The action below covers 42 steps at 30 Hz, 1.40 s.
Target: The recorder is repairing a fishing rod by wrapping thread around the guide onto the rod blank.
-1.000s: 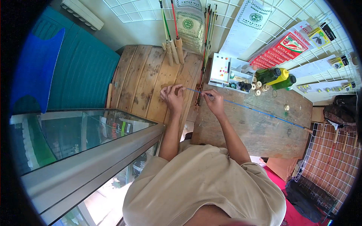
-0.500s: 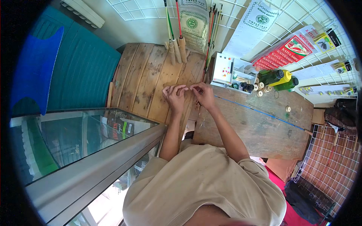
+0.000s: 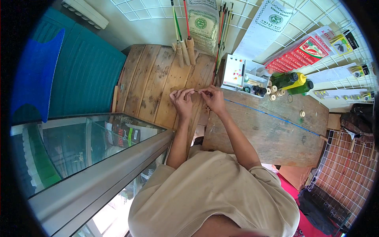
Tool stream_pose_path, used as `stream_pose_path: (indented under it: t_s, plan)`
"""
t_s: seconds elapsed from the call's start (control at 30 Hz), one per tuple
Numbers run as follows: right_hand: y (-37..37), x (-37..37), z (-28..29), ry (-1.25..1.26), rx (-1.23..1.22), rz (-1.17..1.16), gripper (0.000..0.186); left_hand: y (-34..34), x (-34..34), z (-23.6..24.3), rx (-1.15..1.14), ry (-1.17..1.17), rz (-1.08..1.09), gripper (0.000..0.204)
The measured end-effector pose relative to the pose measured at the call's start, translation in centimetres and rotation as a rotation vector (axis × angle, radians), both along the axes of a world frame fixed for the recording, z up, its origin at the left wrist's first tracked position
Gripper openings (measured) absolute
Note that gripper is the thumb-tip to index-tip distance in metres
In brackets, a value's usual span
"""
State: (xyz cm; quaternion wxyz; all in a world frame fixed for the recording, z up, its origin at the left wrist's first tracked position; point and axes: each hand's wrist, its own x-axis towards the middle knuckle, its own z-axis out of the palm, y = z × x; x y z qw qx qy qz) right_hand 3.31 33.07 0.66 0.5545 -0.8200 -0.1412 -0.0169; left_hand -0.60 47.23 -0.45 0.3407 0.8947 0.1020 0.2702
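Note:
My left hand [image 3: 182, 101] and my right hand [image 3: 213, 98] meet above the wooden bench, fingertips pinched close together. Between them runs a short, thin dark piece [image 3: 196, 91], too small to name. Both hands' fingers are closed at it. A slim blue fishing rod [image 3: 268, 114] lies across the brown table, its thin end passing close to my right wrist; whether it joins the piece in my fingers, I cannot tell. Beyond my hands, several rods with cork handles [image 3: 185, 53] stand upright on the plank bench [image 3: 148, 79].
A white compartment box [image 3: 233, 85] with small beads and jars sits right of my hands. Beside it are wooden spools [image 3: 272, 97] and green bottles [image 3: 284, 80]. Thin rods [image 3: 221, 43] lean at the wall grid. A glass-sided cabinet [image 3: 98, 136] stands close to my left arm.
My right hand's fingers have shifted slightly, and the thin dark piece between the fingertips shows more clearly. Otherwise the hands stay in place.

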Motion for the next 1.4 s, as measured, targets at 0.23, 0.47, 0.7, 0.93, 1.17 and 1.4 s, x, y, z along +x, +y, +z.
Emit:
stream_pose_path:
  t_s: [0.23, 0.47, 0.7, 0.93, 1.17, 1.4]
  plan:
    - [-0.1, 0.1, 0.1, -0.029, -0.015, 0.017, 0.014, 0.0, -0.1, 0.1, -0.032, 0.036, -0.006, 0.018]
    - [0.1, 0.2, 0.0, -0.059, -0.062, 0.006, 0.013, 0.0, 0.0, 0.0, -0.043, 0.039, -0.008, 0.017]
    - [-0.1, -0.2, 0.5, -0.008, -0.078, 0.017, 0.018, -0.1, -0.1, 0.5, -0.032, 0.003, -0.028, 0.013]
    - [-0.3, -0.2, -0.2, -0.033, -0.062, 0.013, 0.02, -0.1, 0.1, 0.6, -0.052, 0.009, -0.087, 0.01]
    - [-0.2, -0.3, -0.1, 0.011, -0.048, 0.025, 0.015, 0.3, 0.3, 0.1, -0.071, -0.025, -0.119, 0.009]
    - [-0.7, -0.5, -0.8, -0.037, -0.095, 0.007, 0.016, 0.3, 0.5, -0.2, -0.167, -0.08, 0.022, 0.01]
